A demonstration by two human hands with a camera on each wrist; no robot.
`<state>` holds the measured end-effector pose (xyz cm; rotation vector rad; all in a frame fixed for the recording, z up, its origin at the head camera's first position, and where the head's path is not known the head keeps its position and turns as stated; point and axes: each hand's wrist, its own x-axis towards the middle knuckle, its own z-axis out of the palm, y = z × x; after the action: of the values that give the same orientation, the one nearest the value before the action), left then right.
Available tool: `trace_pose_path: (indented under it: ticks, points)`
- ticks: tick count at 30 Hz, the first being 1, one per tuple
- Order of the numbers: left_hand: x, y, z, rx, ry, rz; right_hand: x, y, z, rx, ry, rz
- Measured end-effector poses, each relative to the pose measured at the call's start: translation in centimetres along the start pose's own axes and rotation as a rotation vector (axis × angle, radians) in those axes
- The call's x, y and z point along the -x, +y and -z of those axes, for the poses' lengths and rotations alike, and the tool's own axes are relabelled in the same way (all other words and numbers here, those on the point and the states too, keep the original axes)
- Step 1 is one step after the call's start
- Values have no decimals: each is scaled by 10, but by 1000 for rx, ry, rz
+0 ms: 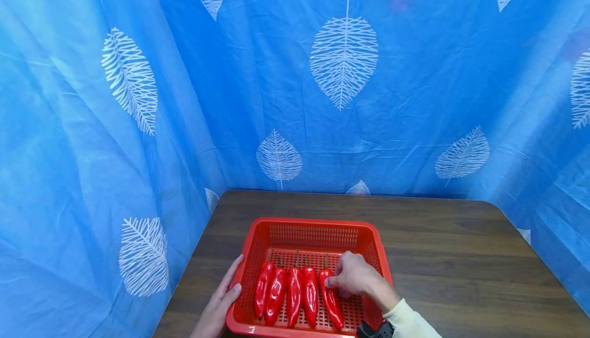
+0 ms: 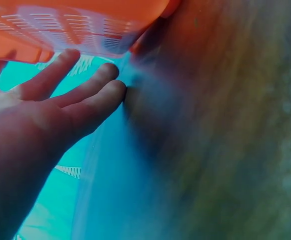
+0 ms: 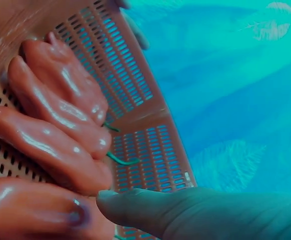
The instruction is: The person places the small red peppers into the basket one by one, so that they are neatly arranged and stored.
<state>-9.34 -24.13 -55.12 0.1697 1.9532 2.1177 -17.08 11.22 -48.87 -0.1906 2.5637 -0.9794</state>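
Observation:
Several glossy red peppers with green stems lie side by side in a red plastic basket [image 1: 304, 221], stems toward its far side. My right hand [image 1: 357, 276] reaches into the basket and grips the rightmost red pepper [image 1: 333, 304] near its stem end. In the right wrist view, the thumb [image 3: 135, 207] lies against a pepper, and the other fingers are out of sight. My left hand [image 1: 218, 302] is at the basket's left side, thumb by the rim. Its fingers [image 2: 93, 107] are extended below the basket's slotted wall in the left wrist view.
The basket stands on a dark wood-grain table [image 1: 442, 256], which extends farther to the right. A blue curtain [image 1: 286, 97] with white leaf prints hangs behind and along both sides. A black band [image 1: 375, 331] is around the right wrist, near the basket's front right corner.

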Motion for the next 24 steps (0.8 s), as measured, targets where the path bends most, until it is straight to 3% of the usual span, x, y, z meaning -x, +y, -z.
trace_pose_path:
  ticks: [4,10,14,17,21,24]
  points:
    - [1,-1,2,-50,53,-14,8,2,7,-33,21,84]
    - [2,2,8,-64,45,-10,26,7,35,-94,63,207]
    - [0,12,10,-149,175,-42,39,10,65,-65,215,243]
    - [-2,23,12,-305,332,-162,48,17,85,-51,428,319]
    - [-2,44,18,-506,547,-395,58,30,107,19,726,443]
    - [-3,63,23,-602,673,-552,63,39,121,101,884,487]
